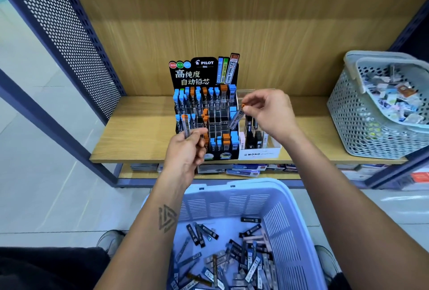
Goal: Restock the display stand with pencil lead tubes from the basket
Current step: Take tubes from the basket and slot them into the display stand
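Observation:
A black tiered display stand (204, 76) stands on the wooden shelf, its clear slots partly filled with blue- and orange-capped lead tubes. My left hand (185, 152) holds an orange-capped tube (185, 126) upright in front of the stand's left side. My right hand (269, 113) pinches another orange-capped tube (236, 117) by its cap, tilted over the stand's right edge. A lavender basket (285, 220) below holds several loose tubes.
A white MONO box (258, 153) of leads sits right of the stand. A grey perforated basket (362, 122) of small items stands at the shelf's right end. A perforated metal side panel (65, 27) closes the shelf's left. Boxes lie on the lower shelf.

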Motion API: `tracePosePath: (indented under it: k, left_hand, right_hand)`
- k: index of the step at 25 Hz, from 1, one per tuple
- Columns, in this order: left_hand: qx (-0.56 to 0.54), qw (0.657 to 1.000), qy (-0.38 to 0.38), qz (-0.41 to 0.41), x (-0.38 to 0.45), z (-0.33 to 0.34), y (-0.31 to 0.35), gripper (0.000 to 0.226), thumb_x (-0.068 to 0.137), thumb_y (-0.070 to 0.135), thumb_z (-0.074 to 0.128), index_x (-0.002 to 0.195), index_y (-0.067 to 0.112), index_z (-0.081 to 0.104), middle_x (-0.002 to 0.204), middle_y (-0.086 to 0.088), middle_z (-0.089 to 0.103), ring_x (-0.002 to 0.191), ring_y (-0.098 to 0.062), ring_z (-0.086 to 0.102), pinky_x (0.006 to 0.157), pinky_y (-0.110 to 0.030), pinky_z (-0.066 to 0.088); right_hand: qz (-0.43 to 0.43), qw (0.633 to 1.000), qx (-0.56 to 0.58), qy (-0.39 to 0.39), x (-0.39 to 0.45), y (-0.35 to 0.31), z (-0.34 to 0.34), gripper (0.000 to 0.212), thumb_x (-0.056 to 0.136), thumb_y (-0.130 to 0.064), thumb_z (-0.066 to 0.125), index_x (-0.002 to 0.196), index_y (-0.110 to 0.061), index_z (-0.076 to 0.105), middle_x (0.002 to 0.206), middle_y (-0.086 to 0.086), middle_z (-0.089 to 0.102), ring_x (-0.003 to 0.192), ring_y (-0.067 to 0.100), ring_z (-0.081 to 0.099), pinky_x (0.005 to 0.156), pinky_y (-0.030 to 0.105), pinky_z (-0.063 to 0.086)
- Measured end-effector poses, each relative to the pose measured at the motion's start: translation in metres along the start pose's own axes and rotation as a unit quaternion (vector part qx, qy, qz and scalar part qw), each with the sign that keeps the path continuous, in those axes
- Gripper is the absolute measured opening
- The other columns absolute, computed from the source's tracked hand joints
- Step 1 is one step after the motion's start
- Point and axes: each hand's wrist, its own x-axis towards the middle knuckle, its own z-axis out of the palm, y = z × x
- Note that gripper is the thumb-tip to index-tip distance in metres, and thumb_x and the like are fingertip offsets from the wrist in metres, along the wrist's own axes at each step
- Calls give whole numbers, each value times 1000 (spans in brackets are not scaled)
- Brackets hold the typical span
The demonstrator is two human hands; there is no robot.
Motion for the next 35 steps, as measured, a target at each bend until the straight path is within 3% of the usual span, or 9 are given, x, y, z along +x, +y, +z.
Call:
tracePosePath:
  k: [8, 15, 22, 24, 26, 29, 32, 35]
  left_hand:
    - [8, 1000, -27, 2, 4, 1, -5, 23, 107, 10, 44, 114, 2, 66, 60, 3, 45, 47, -10, 32, 38, -21, 21]
    - [16, 999, -43, 1, 7, -2, -11, 24, 108, 12, 44, 114, 2, 65, 59, 4, 43, 46, -9, 31, 38, -21, 19]
    - [26, 998, -64, -1, 6, -5, -9, 23, 107, 12, 46, 112, 3, 66, 58, 4, 41, 46, -9, 28, 38, -22, 17]
    - [31, 996, -79, -7, 5, -4, -8, 22, 107, 12, 46, 110, 3, 66, 56, 5, 38, 44, -8, 24, 37, -22, 15]
    - [44, 993, -105, -19, 2, -2, -8, 23, 107, 13, 46, 109, 2, 66, 53, 6, 35, 42, -8, 22, 35, -21, 15]
    - [69, 984, -157, -38, -5, 2, -8, 23, 106, 12, 47, 109, -2, 66, 53, 5, 31, 42, -8, 20, 36, -21, 12]
    - [88, 973, -206, -56, -9, 4, -7, 23, 106, 11, 47, 106, -2, 66, 55, 3, 28, 44, -9, 18, 37, -20, 12]
    - [99, 969, -218, -56, -11, 6, -6, 21, 105, 16, 52, 107, 0, 66, 58, 1, 34, 45, -9, 22, 38, -22, 16]
  right_hand:
    - [-68, 995, -69, -7, 3, 16, 33, 16, 89, -7, 73, 103, -15, 76, 92, -1, 74, 88, 15, 68, 88, 40, 58]
    - [-123, 978, -154, -62, -5, 25, 51, 16, 91, -11, 72, 106, -15, 76, 102, 2, 75, 91, 16, 68, 87, 40, 58]
    - [-156, 962, -217, -60, -6, 24, 54, 17, 94, -7, 66, 108, -9, 76, 106, 5, 72, 97, 22, 66, 89, 39, 56]
    - [-148, 970, -191, -27, -6, 18, 48, 17, 93, -6, 65, 105, -11, 77, 102, 1, 73, 90, 16, 66, 88, 36, 56]
    - [-81, 994, -68, -35, -7, 7, 40, 15, 93, -10, 67, 104, -15, 76, 93, -4, 73, 82, 11, 67, 84, 32, 57]
    - [12, 978, 138, -157, -11, -9, 33, 22, 91, -16, 73, 113, -17, 74, 96, 0, 74, 86, 11, 67, 82, 27, 57]
    - [11, 961, 178, -213, -17, -11, 30, 18, 86, -13, 78, 103, -17, 78, 95, 4, 77, 86, 12, 66, 81, 27, 55]
    - [23, 958, 189, -216, -18, -8, 28, 12, 84, -5, 78, 95, -4, 76, 80, 10, 72, 73, 14, 64, 70, 28, 55]
